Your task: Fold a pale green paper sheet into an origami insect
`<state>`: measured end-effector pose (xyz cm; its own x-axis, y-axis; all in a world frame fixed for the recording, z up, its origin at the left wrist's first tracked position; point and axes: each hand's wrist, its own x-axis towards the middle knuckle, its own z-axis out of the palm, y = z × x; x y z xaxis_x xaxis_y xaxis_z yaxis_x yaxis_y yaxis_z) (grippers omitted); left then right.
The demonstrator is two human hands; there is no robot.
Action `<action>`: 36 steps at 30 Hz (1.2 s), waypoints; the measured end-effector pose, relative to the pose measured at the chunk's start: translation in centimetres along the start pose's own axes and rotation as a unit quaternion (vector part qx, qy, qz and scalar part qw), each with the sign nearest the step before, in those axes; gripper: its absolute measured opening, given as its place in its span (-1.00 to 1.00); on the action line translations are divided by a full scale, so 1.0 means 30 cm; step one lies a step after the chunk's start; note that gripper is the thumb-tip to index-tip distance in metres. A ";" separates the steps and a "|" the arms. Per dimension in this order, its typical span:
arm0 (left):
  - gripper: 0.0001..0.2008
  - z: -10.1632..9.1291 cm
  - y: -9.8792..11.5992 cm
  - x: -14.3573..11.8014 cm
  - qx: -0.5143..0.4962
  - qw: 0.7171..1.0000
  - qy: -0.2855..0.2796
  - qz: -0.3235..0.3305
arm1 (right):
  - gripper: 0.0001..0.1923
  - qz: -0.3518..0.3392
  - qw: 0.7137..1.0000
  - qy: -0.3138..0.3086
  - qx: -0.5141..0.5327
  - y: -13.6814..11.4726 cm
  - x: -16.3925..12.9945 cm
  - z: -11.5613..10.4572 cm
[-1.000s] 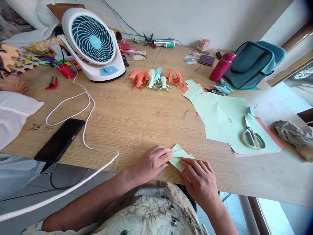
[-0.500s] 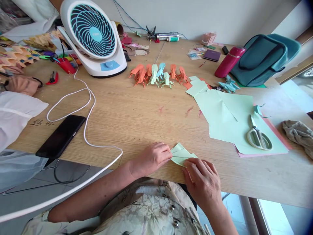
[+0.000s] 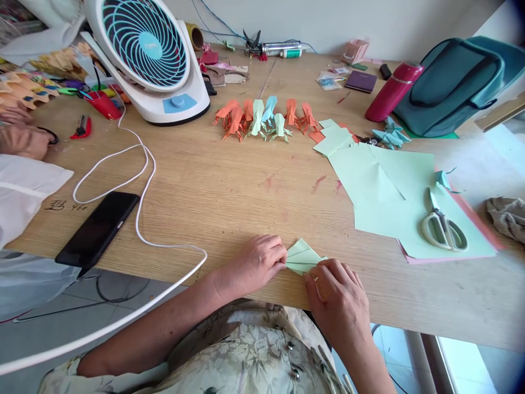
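Note:
A small piece of folded light-green paper lies near the front edge of the table, with creases running across it. My left hand pinches its left corner between thumb and fingers. On the other side, my right hand is closed on the right end and lower edge, and its fingers hide part of the paper. Farther back stand folded paper figures in a row: several orange ones, two pale green ones and a blue one.
Scissors rest on green paper sheets at the right. Behind them are a red flask and a teal bag. A fan stands back left; a phone and a white cable lie at the left.
My right hand's fingers have shifted slightly up and left along the paper. My left hand keeps its pinch. The camera view has turned a little.

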<state>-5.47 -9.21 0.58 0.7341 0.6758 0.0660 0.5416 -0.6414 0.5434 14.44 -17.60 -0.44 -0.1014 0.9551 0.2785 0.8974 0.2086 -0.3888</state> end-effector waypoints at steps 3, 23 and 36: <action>-0.89 -0.003 0.007 0.002 -0.007 1.000 0.002 -0.017 | -0.77 0.012 1.000 -0.001 0.003 -0.001 0.002 0.001; -0.90 0.004 0.043 0.038 0.122 0.988 -0.048 -0.075 | -0.81 0.054 0.998 -0.009 -0.040 -0.005 0.026 0.020; -0.94 0.030 0.031 0.030 0.134 0.987 -0.016 -0.082 | -0.92 0.073 0.997 -0.004 -0.037 -0.006 0.022 0.034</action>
<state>-3.94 -9.53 0.39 0.6373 0.7699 -0.0330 0.7403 -0.5998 0.3036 13.77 -16.80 -1.09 0.0291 0.9759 0.2162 0.9317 0.0518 -0.3595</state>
